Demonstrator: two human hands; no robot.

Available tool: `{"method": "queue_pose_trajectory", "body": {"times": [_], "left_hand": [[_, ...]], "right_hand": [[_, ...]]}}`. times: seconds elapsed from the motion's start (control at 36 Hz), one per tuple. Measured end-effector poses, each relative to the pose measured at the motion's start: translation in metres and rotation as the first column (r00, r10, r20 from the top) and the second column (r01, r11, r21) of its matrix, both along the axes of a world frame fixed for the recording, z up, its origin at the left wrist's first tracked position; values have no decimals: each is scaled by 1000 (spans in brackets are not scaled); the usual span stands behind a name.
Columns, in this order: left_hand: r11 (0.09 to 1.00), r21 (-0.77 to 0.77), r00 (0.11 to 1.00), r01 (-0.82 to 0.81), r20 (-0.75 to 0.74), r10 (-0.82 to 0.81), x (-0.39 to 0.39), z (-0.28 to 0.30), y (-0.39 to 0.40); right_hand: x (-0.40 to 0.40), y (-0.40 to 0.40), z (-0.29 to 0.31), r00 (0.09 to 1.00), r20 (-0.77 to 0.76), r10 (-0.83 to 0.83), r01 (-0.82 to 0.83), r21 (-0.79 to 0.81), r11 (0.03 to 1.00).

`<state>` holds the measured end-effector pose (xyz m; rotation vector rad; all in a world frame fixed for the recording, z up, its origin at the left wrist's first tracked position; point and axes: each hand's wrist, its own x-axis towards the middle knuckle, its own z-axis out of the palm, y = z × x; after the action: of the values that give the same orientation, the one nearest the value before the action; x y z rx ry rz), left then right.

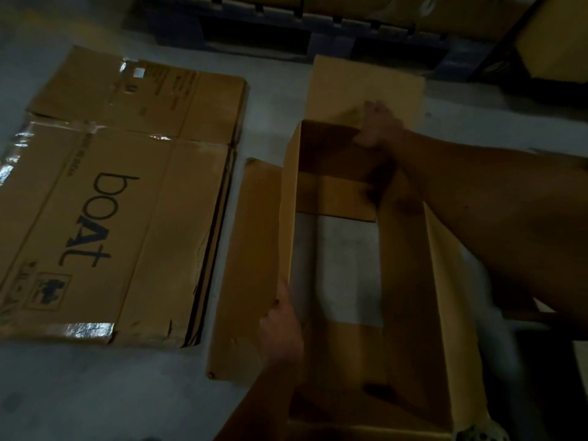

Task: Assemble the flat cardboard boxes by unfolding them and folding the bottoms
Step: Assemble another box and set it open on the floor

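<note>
An unfolded brown cardboard box (pixel 288 198) stands upright on the grey floor, open at the top, with the floor showing through its partly folded bottom. Its top flaps splay outward at the left and at the far end. My left hand (pixel 280 329) grips the box's left wall at the near part of its top edge. My right hand (pixel 378 125) reaches across and grips the far wall's top edge where the far flap hinges. A stack of flat cardboard boxes (pixel 105 233), the top one printed "boat", lies on the floor to the left.
A second flat box (pixel 152 97) lies behind the stack. Dark pallets and stacked cartons (pixel 318 20) line the far side. Another carton (pixel 553 43) stands at the upper right. Grey floor (pixel 95 393) surrounds everything.
</note>
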<state>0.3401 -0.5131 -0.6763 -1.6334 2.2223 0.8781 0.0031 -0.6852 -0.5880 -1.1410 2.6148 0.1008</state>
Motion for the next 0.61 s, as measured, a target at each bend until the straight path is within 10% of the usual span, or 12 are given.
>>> {"method": "queue_pose_trajectory", "body": {"times": [0.28,0.5,0.61], "left_hand": [[998,52,998,-45,-37,47,3,0,-5],[1000,20,1000,1,26,-1,1,8,-9],[992,79,993,-101,-53,106,2,28,0]], "right_hand": [[23,84,-38,998,42,-35,37,-46,998],[103,289,-52,924,57,-377,381,-99,919],[185,396,-46,675,259,-691,725,-59,687]]}}
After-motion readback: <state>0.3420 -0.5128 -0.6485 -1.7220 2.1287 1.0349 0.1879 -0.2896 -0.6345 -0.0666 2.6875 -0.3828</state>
